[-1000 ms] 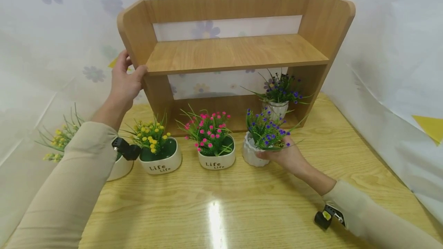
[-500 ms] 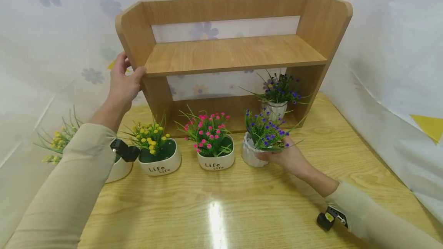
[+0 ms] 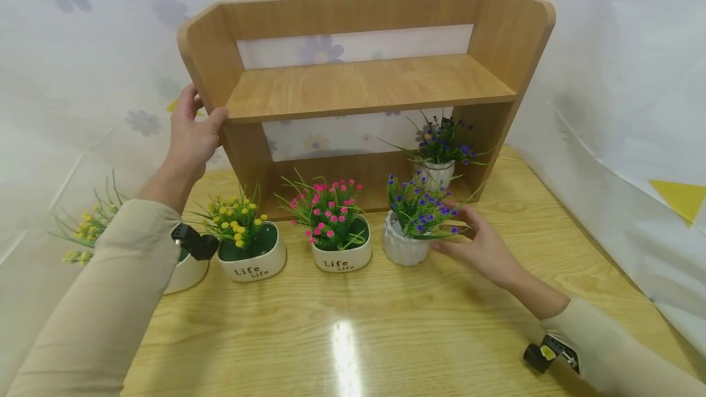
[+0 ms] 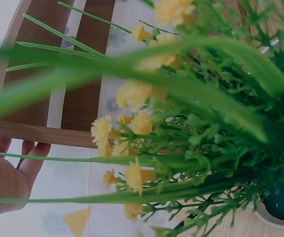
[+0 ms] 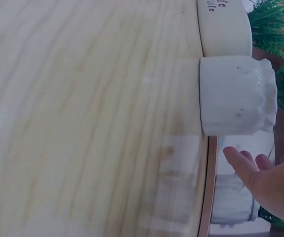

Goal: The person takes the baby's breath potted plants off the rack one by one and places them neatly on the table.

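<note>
My left hand (image 3: 190, 139) grips the left side panel of a wooden two-tier shelf (image 3: 364, 84), thumb on its front edge and fingers behind. In the left wrist view, the hand (image 4: 6, 180) is at the panel's edge behind yellow flowers. My right hand (image 3: 491, 253) is just right of a white fluted pot (image 3: 406, 247) with artificial blue-purple flowers, its thumb and fingers spread. The right wrist view shows a gap between that pot (image 5: 238, 96) and the thumb (image 5: 240, 165). A similar potted plant (image 3: 434, 175) stands on the lower tier, at the right.
Left of the fluted pot stand a "Life" pot with pink flowers (image 3: 331, 213), another with yellow flowers (image 3: 237, 219), and a further yellow-flowered pot (image 3: 187, 276) partly hidden by the left sleeve. Patterned white sheeting (image 3: 99, 109) surrounds the wooden table (image 3: 276, 336).
My right hand has let go of the white fluted pot and moved a little to the right, its fingers spreading. The left hand keeps its grip on the shelf.
</note>
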`<state>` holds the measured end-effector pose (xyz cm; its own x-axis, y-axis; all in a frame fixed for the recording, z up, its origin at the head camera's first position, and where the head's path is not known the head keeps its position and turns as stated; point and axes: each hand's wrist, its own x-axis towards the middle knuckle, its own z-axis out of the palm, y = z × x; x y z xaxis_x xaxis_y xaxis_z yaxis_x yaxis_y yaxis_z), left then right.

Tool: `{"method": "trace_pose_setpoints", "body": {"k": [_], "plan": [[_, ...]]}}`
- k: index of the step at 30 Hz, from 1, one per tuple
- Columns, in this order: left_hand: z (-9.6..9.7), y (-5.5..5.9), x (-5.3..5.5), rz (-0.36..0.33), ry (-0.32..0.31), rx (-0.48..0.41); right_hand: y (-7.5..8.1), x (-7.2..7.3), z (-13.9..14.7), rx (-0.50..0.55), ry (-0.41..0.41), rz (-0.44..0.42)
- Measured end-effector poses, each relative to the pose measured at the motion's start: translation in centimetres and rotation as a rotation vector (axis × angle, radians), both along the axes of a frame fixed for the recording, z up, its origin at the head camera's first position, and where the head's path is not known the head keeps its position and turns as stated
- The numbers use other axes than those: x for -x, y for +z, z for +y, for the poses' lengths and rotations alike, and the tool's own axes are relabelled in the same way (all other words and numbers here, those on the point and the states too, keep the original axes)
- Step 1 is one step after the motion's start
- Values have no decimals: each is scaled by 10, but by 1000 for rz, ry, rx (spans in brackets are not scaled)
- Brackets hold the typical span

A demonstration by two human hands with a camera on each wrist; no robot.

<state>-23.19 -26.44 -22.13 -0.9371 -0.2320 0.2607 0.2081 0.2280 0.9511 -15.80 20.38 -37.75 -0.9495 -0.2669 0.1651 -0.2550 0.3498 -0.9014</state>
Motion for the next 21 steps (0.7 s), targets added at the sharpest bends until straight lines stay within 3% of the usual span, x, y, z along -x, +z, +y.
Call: {"method": "trace_pose_setpoints", "body": {"k": [9,21], "plan": [[-2,1,-1,-5,-4,-4,4,1,27,152,26,-31],[-6,1,-2,-10,6,0,6,24,40,205,-59,-23]]}}
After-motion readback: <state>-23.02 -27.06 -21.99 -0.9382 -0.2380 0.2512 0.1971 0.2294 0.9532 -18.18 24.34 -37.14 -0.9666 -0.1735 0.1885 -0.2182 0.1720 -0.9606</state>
